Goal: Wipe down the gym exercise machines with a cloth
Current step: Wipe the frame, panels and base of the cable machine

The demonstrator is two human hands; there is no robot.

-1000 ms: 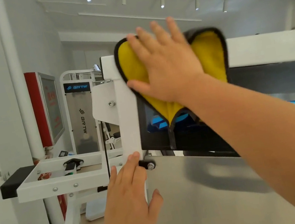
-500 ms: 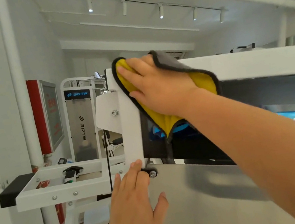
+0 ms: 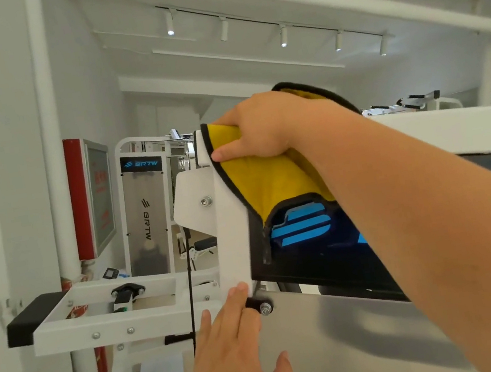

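Head view: the yellow cloth (image 3: 269, 181) is draped over the top corner of the white machine frame (image 3: 234, 246) and gripped there by the right hand (image 3: 263, 124), thumb in front, fingers curled over, probably so both faces are wiped together. The left hand (image 3: 231, 360) is laid flat, fingers straight, against the frame's lower end, seemingly as a brace.

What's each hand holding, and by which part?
The right hand grips the yellow cloth near its top edge, pressed over the white frame. The left hand holds nothing, flat against that frame.
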